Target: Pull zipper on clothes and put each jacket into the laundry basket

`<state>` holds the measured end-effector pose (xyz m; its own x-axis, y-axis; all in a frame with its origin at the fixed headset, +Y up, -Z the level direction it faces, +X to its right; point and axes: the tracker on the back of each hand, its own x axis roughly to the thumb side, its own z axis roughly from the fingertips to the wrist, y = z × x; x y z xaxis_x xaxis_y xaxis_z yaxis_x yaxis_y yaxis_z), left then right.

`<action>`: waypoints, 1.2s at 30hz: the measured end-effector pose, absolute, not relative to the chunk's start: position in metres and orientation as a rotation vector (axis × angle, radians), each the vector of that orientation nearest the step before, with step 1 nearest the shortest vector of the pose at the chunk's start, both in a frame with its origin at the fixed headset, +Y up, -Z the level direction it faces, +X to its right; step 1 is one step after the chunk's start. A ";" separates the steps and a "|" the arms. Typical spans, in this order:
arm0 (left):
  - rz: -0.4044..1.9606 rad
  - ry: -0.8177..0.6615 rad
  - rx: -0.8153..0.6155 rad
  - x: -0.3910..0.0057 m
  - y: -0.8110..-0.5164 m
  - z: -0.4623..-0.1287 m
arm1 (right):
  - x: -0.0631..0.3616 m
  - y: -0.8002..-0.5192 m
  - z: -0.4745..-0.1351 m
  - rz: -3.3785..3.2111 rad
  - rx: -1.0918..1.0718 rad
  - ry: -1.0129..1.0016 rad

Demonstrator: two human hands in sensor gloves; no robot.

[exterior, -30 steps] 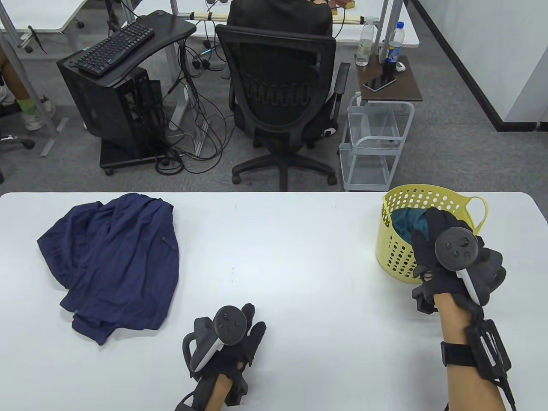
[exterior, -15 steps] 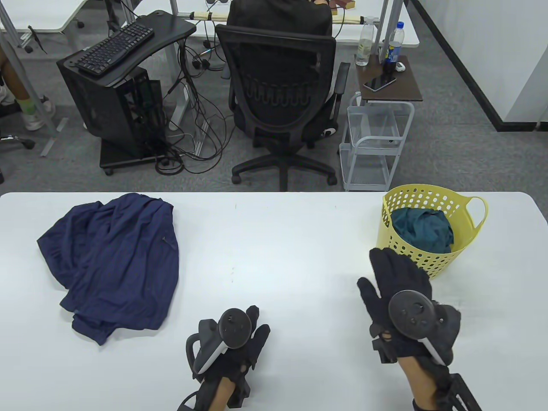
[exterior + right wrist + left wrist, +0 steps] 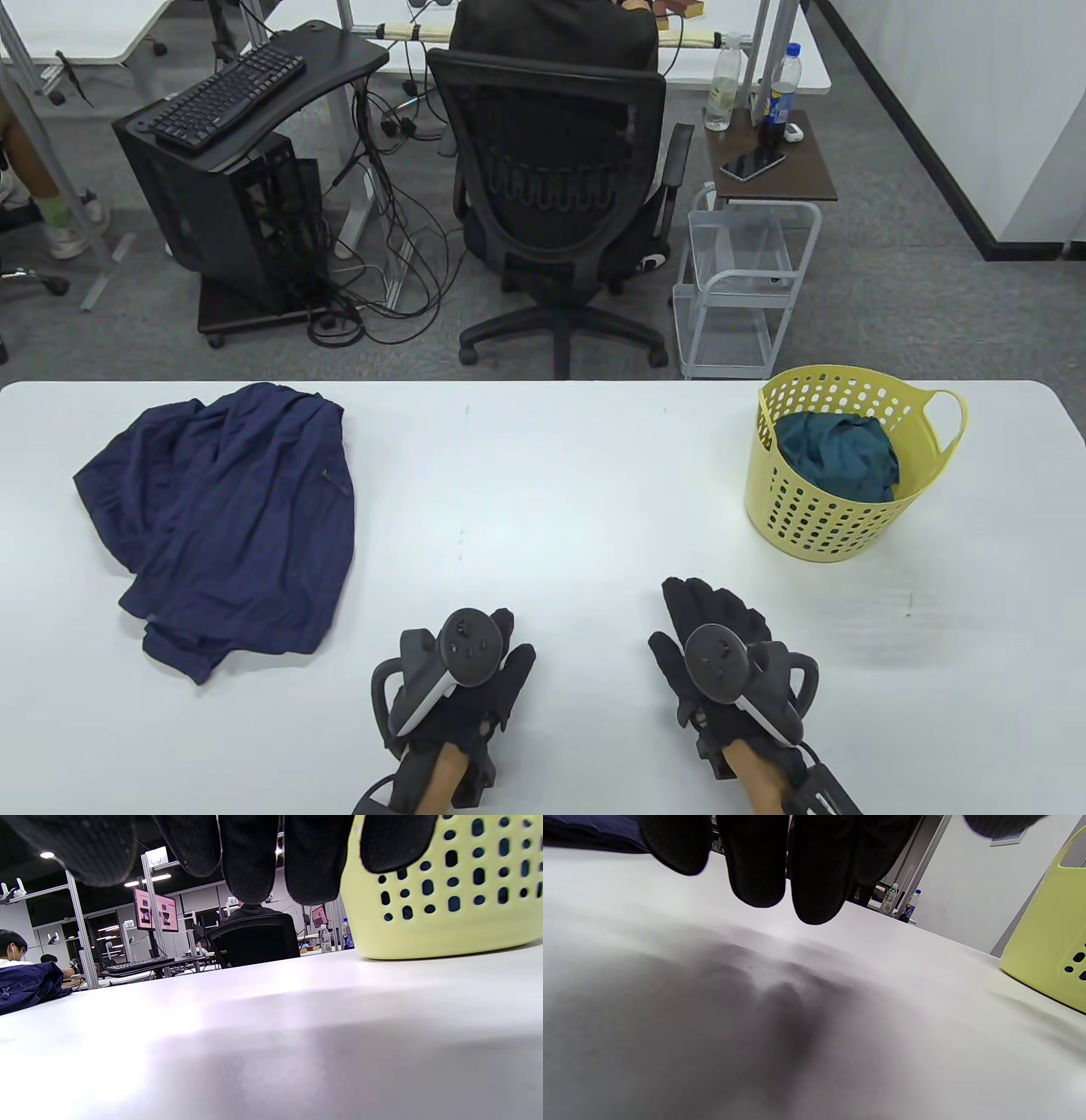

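A crumpled navy jacket (image 3: 229, 522) lies on the left of the white table (image 3: 560, 484); its edge also shows at the left of the right wrist view (image 3: 25, 986). A yellow perforated laundry basket (image 3: 836, 518) stands at the right with a teal jacket (image 3: 836, 454) inside it. My left hand (image 3: 501, 654) rests flat near the table's front edge, fingers straight and empty. My right hand (image 3: 708, 607) lies flat beside it, empty, well short of the basket (image 3: 445, 899). The basket's side (image 3: 1048, 955) also shows in the left wrist view.
Beyond the table's far edge stand a black office chair (image 3: 556, 204), a white wire cart (image 3: 742, 280) and a computer stand with a keyboard (image 3: 225, 93). A small side table (image 3: 806, 170) holds bottles and a phone.
My right hand has drawn back from the basket's rim toward the front edge and settled flat on the table. The left hand barely shifted. The teal jacket stays in the basket.
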<state>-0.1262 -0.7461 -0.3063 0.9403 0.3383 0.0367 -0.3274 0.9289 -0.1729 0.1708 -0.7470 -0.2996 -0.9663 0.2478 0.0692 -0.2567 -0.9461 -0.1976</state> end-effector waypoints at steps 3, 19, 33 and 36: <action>0.334 -0.070 -0.148 -0.126 -0.745 -0.304 | 0.174 -0.750 -0.295 2.866 0.063 -0.321; 0.268 -0.075 0.204 -0.137 -0.701 -0.298 | 0.172 -0.751 -0.288 2.851 0.099 -0.322; 0.031 0.369 0.045 -0.263 -0.700 -0.394 | 0.178 -0.754 -0.290 2.837 0.089 -0.282; 0.022 0.467 -0.051 -0.302 -0.716 -0.412 | 0.172 -0.754 -0.289 2.849 0.111 -0.270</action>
<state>-0.3017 -0.7162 -0.4123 0.8929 0.0090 -0.4501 -0.0325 0.9985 -0.0445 0.1724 -0.7542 -0.2888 -0.9589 0.2652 0.1013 -0.2795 -0.9443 -0.1735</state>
